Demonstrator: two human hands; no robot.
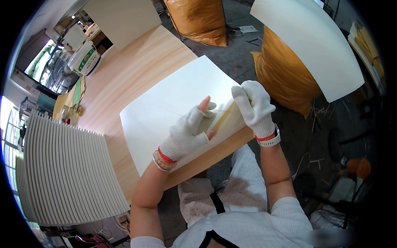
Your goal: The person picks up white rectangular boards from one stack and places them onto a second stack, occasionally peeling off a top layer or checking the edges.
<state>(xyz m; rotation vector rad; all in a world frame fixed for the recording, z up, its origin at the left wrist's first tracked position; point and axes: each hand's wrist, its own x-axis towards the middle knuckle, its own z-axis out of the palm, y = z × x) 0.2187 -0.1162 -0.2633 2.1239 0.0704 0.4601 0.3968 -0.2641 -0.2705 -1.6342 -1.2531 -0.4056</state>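
Note:
A large white sheet [165, 103] lies on the wood-grain table in front of me. My left hand [188, 126], in a white knit glove with bare thumb and fingertip showing, is over the sheet with thumb and fingers apart. Close to its thumb runs a narrow yellowish strip [224, 118], slanting up toward my right hand. My right hand [254, 103], also gloved, is closed at the sheet's right edge. Its fingers are curled in, and what they pinch is hidden. I cannot tell whether the strip is fixed to the sheet or loose.
A tall stack of white panels [70, 169] stands at the left. On the table [144, 62] are a white tub [84, 58] and an upright pale board [124, 20]. Orange sacks [198, 20] stand on the floor beyond, with a big curved white sheet [310, 45] over one.

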